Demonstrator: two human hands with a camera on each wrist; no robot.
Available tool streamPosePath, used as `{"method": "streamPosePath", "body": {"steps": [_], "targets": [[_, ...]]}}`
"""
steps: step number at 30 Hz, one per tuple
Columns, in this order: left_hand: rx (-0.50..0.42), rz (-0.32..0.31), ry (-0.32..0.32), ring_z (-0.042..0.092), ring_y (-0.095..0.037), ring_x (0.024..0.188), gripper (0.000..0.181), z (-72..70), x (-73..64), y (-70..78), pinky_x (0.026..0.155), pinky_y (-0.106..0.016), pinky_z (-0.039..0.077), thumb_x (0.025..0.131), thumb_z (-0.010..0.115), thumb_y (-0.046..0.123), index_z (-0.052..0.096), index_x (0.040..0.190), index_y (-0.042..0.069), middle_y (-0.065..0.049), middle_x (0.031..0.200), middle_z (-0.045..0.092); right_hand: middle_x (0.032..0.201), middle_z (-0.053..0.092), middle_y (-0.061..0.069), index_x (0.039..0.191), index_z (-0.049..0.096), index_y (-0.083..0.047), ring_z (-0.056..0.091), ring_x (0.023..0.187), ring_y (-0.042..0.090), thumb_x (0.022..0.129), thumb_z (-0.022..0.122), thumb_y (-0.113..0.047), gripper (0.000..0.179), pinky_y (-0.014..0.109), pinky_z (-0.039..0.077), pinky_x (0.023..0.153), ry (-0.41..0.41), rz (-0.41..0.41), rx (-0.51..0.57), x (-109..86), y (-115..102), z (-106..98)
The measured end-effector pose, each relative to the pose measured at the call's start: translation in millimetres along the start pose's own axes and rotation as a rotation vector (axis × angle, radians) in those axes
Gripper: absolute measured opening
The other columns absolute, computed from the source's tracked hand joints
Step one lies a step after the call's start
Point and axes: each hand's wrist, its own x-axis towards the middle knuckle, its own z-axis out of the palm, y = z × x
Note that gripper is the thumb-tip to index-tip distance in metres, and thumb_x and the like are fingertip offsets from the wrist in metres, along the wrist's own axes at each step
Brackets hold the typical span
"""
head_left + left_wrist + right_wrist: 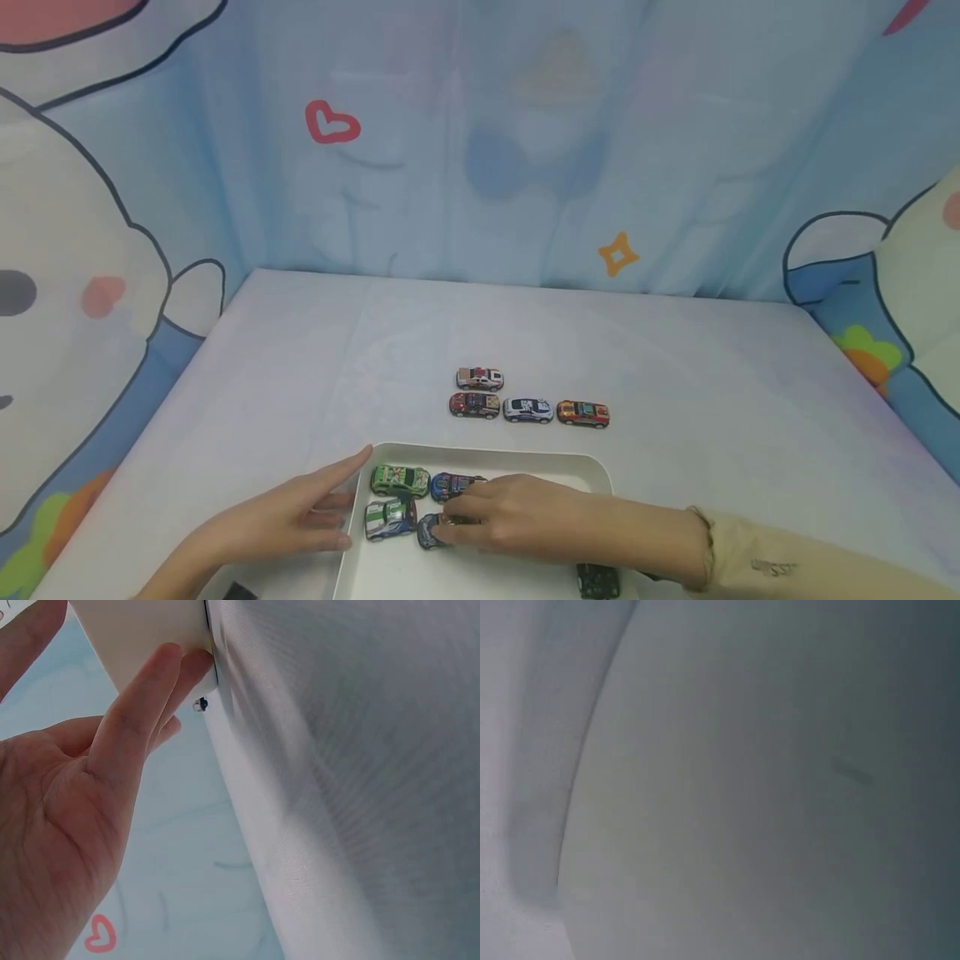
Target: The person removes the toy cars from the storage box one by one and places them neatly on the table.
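My right hand [510,512] reaches into a white tray [517,457], fingers bent down over a dark grey-blue toy car [427,532] and hiding much of it. A blue toy car [448,486] sits just behind those fingers, partly covered. To their left in the tray are a green toy car [400,481] and a white toy car with green stripes [390,518]. My left hand [292,512] is at the tray's left side, fingers extended and thumb apart; in the left wrist view its fingertips [169,656] overlap the tray wall. The right wrist view shows only a blurred pale surface.
Beyond the tray, a red-and-yellow toy car [583,413], a white one [528,410] and a dark red one [474,406] form a row, with another white one [480,379] behind. A black toy car [597,581] lies in the tray's near right part. A printed curtain [420,208] hangs behind.
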Motion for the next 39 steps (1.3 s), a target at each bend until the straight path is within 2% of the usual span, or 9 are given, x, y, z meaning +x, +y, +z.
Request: {"method": "streamPosePath", "body": {"steps": [9,13,17,21,25,28,32,35,39], "targets": [[-0.007,0.015,-0.001,0.046,-0.04,0.119,0.09,0.4,-0.8,0.5,0.086,-0.034,0.051,0.083,0.071,0.028,0.014,0.15,0.008,-0.024,0.148,0.021,0.107,0.06,-0.003,0.123,0.064,-0.019,0.054,0.096,0.006,0.084,0.071,-0.015,0.04,0.011,0.042,0.087,0.024,0.002,-0.005,4.7,0,12],[-0.003,0.01,0.0,0.045,-0.04,0.12,0.09,0.1,-1.5,0.1,0.087,-0.033,0.05,0.084,0.071,0.028,0.014,0.15,0.008,-0.024,0.148,0.021,0.106,0.061,-0.004,0.122,0.064,-0.02,0.055,0.096,0.006,0.082,0.073,-0.015,0.041,0.01,0.042,0.087,0.021,0.035,0.037,6.0,-1,13],[-0.009,0.04,-0.011,0.045,-0.041,0.12,0.09,-0.8,-0.9,-1.2,0.087,-0.034,0.05,0.085,0.07,0.025,0.012,0.15,0.006,-0.026,0.148,0.019,0.107,0.062,-0.004,0.122,0.065,-0.022,0.054,0.098,0.005,0.082,0.073,-0.015,0.042,0.01,0.042,0.088,0.008,0.065,0.078,6.2,-1,13],[-0.013,0.047,-0.018,0.045,-0.041,0.119,0.09,-0.4,0.0,-1.6,0.087,-0.034,0.05,0.085,0.07,0.022,0.012,0.15,0.006,-0.027,0.148,0.019,0.104,0.064,-0.006,0.12,0.066,-0.022,0.054,0.095,0.003,0.084,0.07,-0.015,0.036,0.007,0.041,0.085,0.012,0.105,0.191,4.7,0,9],[-0.003,0.025,-0.009,0.046,-0.04,0.119,0.09,0.4,0.6,-0.6,0.086,-0.035,0.051,0.083,0.071,0.023,0.013,0.15,0.007,-0.026,0.148,0.02,0.101,0.063,-0.01,0.118,0.067,-0.02,0.053,0.094,-0.002,0.085,0.069,-0.009,0.035,0.004,0.041,0.08,-0.033,0.14,0.42,-2.0,5,-3],[0.001,0.025,-0.007,0.046,-0.041,0.119,0.09,0.3,0.7,-0.6,0.086,-0.035,0.051,0.083,0.072,0.024,0.013,0.15,0.007,-0.026,0.148,0.02,0.106,0.062,-0.012,0.121,0.065,-0.018,0.053,0.098,-0.002,0.086,0.069,-0.007,0.037,0.007,0.042,0.081,-0.088,0.165,0.609,-11.1,15,-19],[0.004,0.038,-0.006,0.046,-0.04,0.119,0.09,-0.3,0.7,-1.1,0.087,-0.034,0.05,0.084,0.071,0.026,0.014,0.15,0.006,-0.025,0.148,0.02,0.112,0.06,-0.011,0.125,0.063,-0.016,0.053,0.102,0.001,0.087,0.067,-0.008,0.038,0.015,0.047,0.083,-0.07,0.223,0.707,-26.3,38,-38],[-0.002,0.041,-0.006,0.046,-0.04,0.119,0.09,-0.4,0.4,-1.5,0.087,-0.034,0.05,0.084,0.071,0.026,0.014,0.15,0.006,-0.024,0.148,0.021,0.113,0.06,-0.009,0.124,0.063,-0.015,0.055,0.1,0.004,0.087,0.066,-0.007,0.038,0.02,0.05,0.08,-0.009,0.29,0.682,-38.7,60,-44],[-0.018,0.029,-0.01,0.046,-0.04,0.119,0.089,-0.3,0.3,-1.9,0.086,-0.034,0.051,0.084,0.071,0.025,0.014,0.15,0.006,-0.025,0.148,0.021,0.111,0.062,-0.005,0.123,0.064,-0.012,0.058,0.099,0.009,0.085,0.068,-0.002,0.039,0.027,0.053,0.078,0.084,0.403,0.603,-53.8,91,-39]]}}
